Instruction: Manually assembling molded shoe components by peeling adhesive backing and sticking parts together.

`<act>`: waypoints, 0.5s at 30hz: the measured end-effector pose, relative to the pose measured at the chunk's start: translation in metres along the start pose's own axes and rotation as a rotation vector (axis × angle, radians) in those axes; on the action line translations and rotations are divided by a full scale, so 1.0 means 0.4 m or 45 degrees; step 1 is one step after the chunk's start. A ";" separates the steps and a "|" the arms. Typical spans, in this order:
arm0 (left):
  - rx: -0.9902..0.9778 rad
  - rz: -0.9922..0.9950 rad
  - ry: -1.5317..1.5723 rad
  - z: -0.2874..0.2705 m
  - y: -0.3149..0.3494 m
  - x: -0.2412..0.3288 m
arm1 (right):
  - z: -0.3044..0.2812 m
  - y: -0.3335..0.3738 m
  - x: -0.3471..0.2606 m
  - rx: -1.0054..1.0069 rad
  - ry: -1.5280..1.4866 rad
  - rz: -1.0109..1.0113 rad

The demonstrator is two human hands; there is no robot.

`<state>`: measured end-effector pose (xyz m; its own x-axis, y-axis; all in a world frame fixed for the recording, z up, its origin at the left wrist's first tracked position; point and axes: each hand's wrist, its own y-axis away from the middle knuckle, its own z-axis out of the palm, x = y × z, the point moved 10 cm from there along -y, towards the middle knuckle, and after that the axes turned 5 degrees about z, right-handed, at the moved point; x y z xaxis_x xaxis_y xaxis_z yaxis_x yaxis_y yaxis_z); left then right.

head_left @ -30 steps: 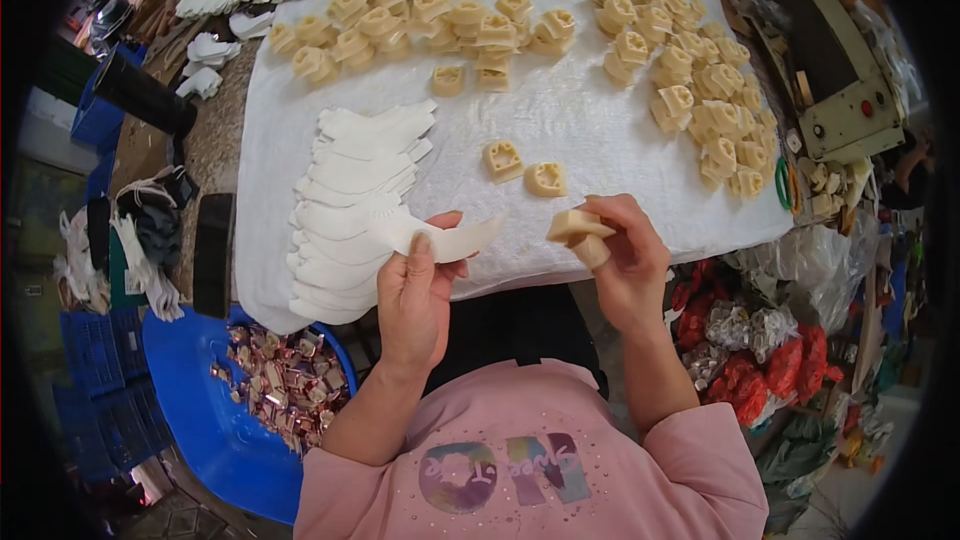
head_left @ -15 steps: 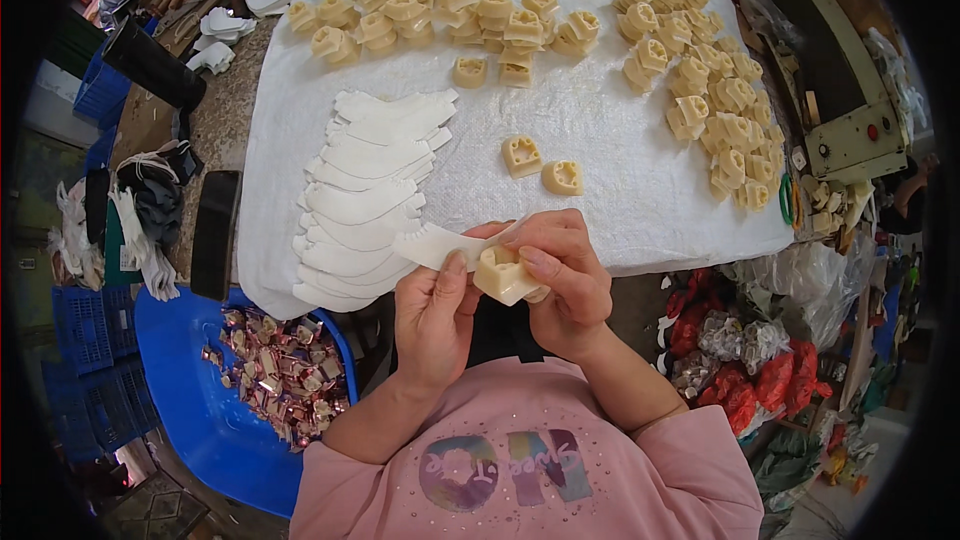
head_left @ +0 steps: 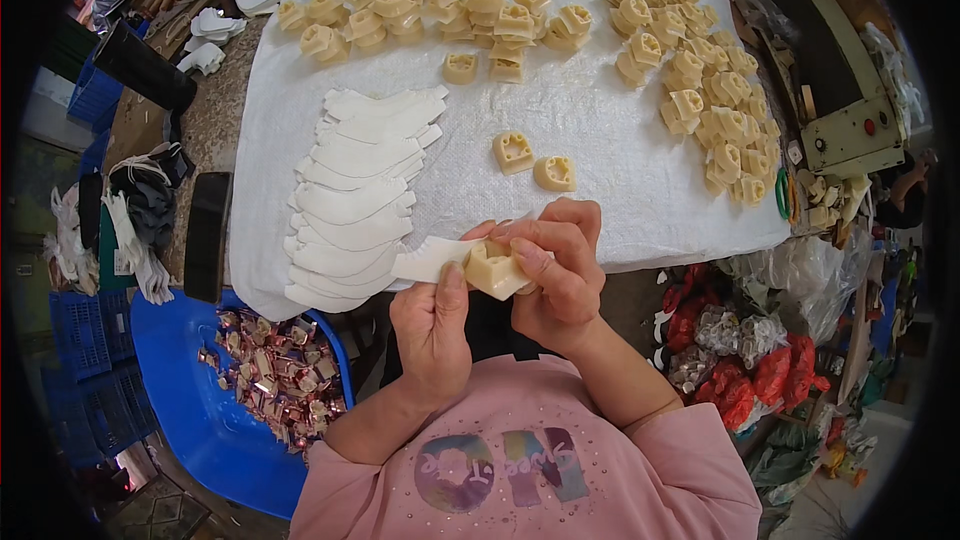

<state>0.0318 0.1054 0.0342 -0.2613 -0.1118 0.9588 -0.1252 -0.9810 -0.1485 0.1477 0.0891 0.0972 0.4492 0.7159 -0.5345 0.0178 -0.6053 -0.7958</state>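
- Both hands have come together since a second ago: then the right hand (head_left: 560, 265) held the cream moulded block (head_left: 497, 268) apart from the left hand (head_left: 432, 325) and its white strip (head_left: 430, 260); block and strip now meet at the near edge of the table.
- Right hand is closed on the block, fingers curled over its top and right side, so the block sticks out to the left of that grip.
- Left hand pinches the near end of the strip, thumb lying up along it; the strip's right end touches the block.
- Just left of the hands lies an overlapping row of white cut pieces (head_left: 355, 205) on the white cloth (head_left: 600, 140).
- Just beyond the hands, two loose cream blocks (head_left: 533, 162) sit side by side on the cloth.
- Heaps of cream blocks (head_left: 700, 90) fill the far and right parts of the cloth.
- Near left, below the table, a blue bin (head_left: 190, 380) holds foil-wrapped bits.
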 end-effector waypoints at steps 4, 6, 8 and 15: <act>-0.024 0.116 -0.101 -0.001 -0.021 0.026 | 0.000 -0.004 0.015 -0.029 0.092 -0.024; -0.025 0.131 -0.151 -0.010 -0.022 0.033 | -0.010 -0.003 0.017 -0.039 0.101 -0.005; 0.110 0.151 -0.314 -0.057 -0.024 0.046 | -0.008 -0.016 0.008 -0.121 0.220 -0.015; 0.136 0.181 -0.583 -0.054 -0.027 0.047 | 0.054 -0.031 0.013 -0.574 0.538 0.200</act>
<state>0.0074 0.1172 0.0487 0.1821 -0.2805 0.9424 -0.0137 -0.9591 -0.2828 0.1306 0.1076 0.0981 0.7889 0.4637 -0.4032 0.2563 -0.8447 -0.4699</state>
